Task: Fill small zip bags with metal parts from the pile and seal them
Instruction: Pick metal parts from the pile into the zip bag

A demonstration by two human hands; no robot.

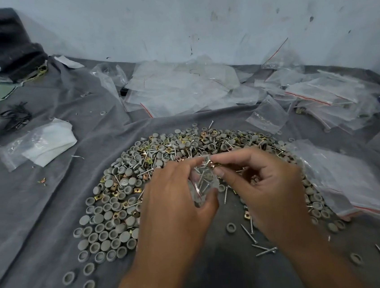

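2 hands (175, 192) (265, 182) pinch 1 zip bag (203, 180); fingers curled over 1 pile (162, 156).

Left forearm: enters from the lower edge, angled up and to the right, bare.
Left hand (177, 192): back of the hand toward the camera, fingers curled, thumb low on the near side; the grip closes round a small clear zip bag (202, 182).
Right forearm: enters from the lower right, angled up and to the left, bare.
Right hand (265, 182): thumb and forefinger pinched at the bag's mouth on a small brass-coloured part (213, 164); remaining fingers curled into the palm.
Spacing: fingertips of both hands meet at the bag; wrists well apart.
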